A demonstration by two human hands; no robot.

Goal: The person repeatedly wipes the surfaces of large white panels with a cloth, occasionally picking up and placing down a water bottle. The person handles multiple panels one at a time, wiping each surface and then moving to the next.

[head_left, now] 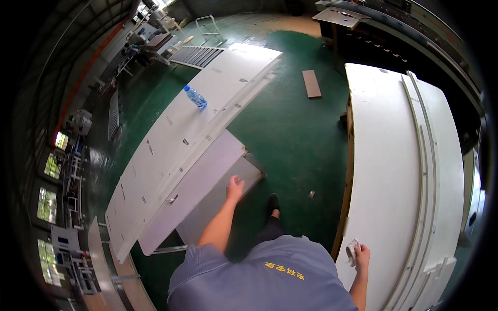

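My right hand point(363, 255) is closed on a crumpled whitish cloth point(352, 252), at the near left edge of a long white panel point(381, 197). My left hand point(235, 187) is raised in front of me with its fingers curled in, and nothing shows in it. Beneath and beside that hand lie a grey board point(207, 210) and a pale lilac board point(192, 189). To their left a stack of long white panels point(171, 137) runs diagonally away from me. A clear water bottle with a blue cap point(196, 97) stands on the stack.
Narrow white strips point(423, 150) lie lengthwise on the right panel. A brown board point(312, 84) and a small scrap point(311, 194) lie on the green floor point(290, 135) between the panels. A roller conveyor point(196, 56) stands behind the left stack, and a small table point(340, 18) at the far right.
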